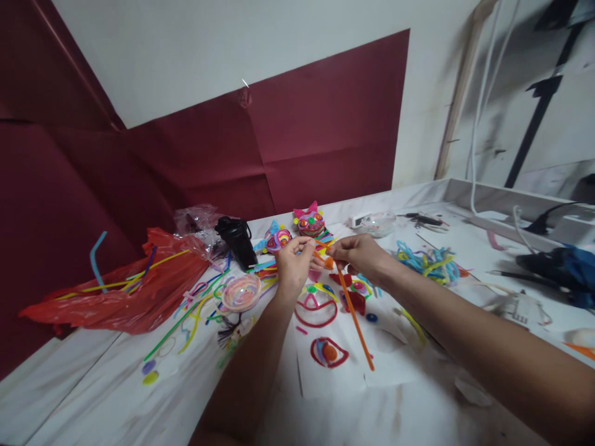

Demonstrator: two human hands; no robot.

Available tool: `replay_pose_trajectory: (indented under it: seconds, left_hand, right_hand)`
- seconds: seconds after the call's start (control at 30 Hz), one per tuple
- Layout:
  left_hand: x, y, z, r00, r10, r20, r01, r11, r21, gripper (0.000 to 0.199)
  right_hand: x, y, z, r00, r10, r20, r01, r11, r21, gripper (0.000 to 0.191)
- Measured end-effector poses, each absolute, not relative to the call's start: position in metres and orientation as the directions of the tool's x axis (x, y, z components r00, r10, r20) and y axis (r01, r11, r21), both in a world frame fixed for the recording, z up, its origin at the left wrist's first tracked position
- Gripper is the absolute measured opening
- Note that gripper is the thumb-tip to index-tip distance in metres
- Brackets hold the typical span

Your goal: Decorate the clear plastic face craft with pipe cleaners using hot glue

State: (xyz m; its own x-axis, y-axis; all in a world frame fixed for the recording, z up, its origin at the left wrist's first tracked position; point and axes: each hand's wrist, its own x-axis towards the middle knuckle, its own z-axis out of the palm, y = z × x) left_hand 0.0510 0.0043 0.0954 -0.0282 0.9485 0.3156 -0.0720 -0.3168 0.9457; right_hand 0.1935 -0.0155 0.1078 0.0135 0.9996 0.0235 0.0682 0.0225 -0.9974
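Note:
An orange pipe cleaner (pixel 356 316) runs between my hands, its long free end slanting down toward the paper. My left hand (pixel 295 263) pinches one end of it, near a small orange coiled piece (pixel 329 263). With closed fingers, my right hand (pixel 356 253) grips the same pipe cleaner a little to the right. Below lies white paper (pixel 334 384) bearing a mouth shape outlined in red (pixel 317 314) and an eye shape with an orange centre (pixel 330 353). Behind my hands stand two colourful cat-like faces, one pink-eared (pixel 310 222) and one blue-eared (pixel 277 238).
A red plastic bag (pixel 139 291) with loose pipe cleaners spreads at left, near a black bottle (pixel 236 241) and a coiled round piece (pixel 242 292). To the right lie a blue pipe cleaner bundle (pixel 430 263), a white power strip (pixel 520 313) and dark tools (pixel 425 220).

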Motion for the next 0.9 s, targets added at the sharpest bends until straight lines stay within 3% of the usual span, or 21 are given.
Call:
replay_pose_trajectory:
  seconds: [0.23,0.9]
  left_hand:
    - [0.052,0.001,0.098,-0.082,0.936,0.341,-0.115,-0.349,0.930,0.027]
    - [0.054,0.000,0.097,-0.148,0.919,0.366,-0.175,-0.389,0.905,0.020]
  right_hand:
    - [0.185,-0.019,0.117,0.003,0.999,-0.042,-0.165,-0.041,-0.985,0.017]
    - [0.168,-0.020,0.110,0.110,0.994,-0.008,-0.444,0.041,-0.895,0.013]
